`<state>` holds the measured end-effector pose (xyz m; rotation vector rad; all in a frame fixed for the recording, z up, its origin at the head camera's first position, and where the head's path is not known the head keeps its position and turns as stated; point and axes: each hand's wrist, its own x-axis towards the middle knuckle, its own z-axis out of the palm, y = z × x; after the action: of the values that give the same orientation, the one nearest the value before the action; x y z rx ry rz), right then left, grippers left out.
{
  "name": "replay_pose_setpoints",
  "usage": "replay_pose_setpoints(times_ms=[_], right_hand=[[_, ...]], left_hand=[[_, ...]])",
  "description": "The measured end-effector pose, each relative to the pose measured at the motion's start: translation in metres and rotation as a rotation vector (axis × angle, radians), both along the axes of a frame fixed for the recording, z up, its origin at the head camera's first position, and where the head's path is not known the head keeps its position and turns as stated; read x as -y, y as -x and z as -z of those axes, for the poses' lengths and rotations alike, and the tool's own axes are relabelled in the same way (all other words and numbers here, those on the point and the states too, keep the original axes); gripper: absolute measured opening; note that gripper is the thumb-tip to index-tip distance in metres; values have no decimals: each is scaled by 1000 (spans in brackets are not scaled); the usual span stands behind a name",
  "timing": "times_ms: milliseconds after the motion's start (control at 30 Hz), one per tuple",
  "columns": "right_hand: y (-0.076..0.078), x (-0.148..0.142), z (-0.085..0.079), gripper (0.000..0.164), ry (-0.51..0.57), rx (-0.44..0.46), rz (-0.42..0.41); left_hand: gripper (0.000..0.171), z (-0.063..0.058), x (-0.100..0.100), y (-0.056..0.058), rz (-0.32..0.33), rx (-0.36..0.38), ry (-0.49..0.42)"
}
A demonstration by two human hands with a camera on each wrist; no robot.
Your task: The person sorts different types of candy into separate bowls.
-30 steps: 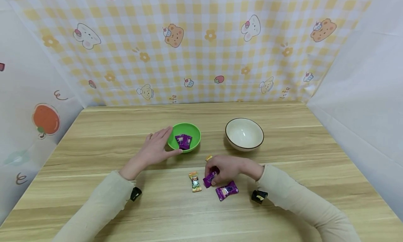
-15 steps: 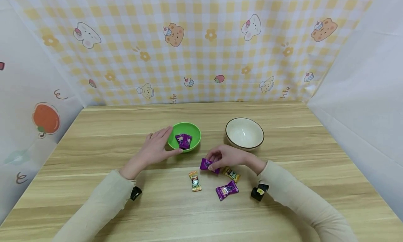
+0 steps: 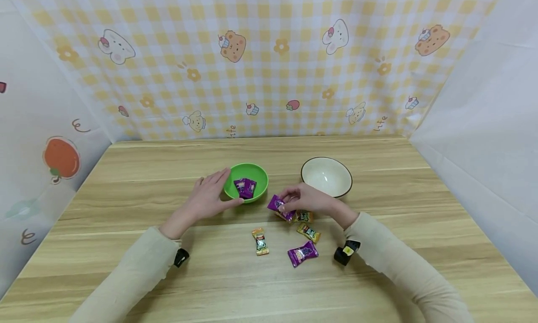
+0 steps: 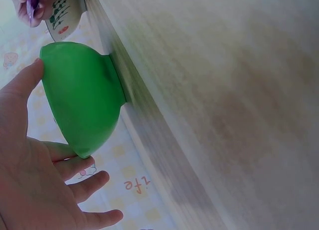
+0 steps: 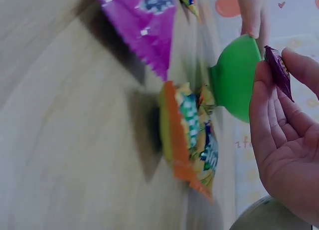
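My right hand (image 3: 308, 199) pinches a purple-wrapped candy (image 3: 276, 204) between thumb and fingers, to the right of a green bowl (image 3: 239, 172). That same purple candy shows edge-on in the right wrist view. Two purple candies (image 3: 245, 188) lie inside the green bowl. My left hand (image 3: 206, 197) touches the bowl's left side, thumb and index finger apart at the rim; in the left wrist view its other fingers extend loosely past the bowl. Below my right hand, yellow-wrapped candies (image 3: 308, 232) lie on the table, one of them (image 3: 303, 216) partly hidden by the hand.
A white bowl (image 3: 323, 169) with a dark rim stands behind my right hand. Another yellow candy (image 3: 260, 242) and a purple candy (image 3: 303, 254) lie nearer on the wooden table (image 3: 210, 276). A checked curtain (image 3: 269, 80) hangs behind the table.
My right hand has lifted the purple candy from the table and carried it away from me towards the green bowl, uncovering yellow candies. The left hand has stayed at the bowl.
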<state>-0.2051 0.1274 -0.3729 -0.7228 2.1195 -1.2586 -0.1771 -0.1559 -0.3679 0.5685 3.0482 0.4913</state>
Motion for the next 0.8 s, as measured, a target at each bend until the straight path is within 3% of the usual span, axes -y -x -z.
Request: replay_pose_setpoints(times_ms=[500, 800], right_hand=[[10, 18, -19, 29, 122, 53, 179], [16, 36, -27, 32, 121, 71, 288]], left_hand=[[98, 0, 1, 0, -1, 4, 2], [98, -1, 0, 0, -3, 7, 5]])
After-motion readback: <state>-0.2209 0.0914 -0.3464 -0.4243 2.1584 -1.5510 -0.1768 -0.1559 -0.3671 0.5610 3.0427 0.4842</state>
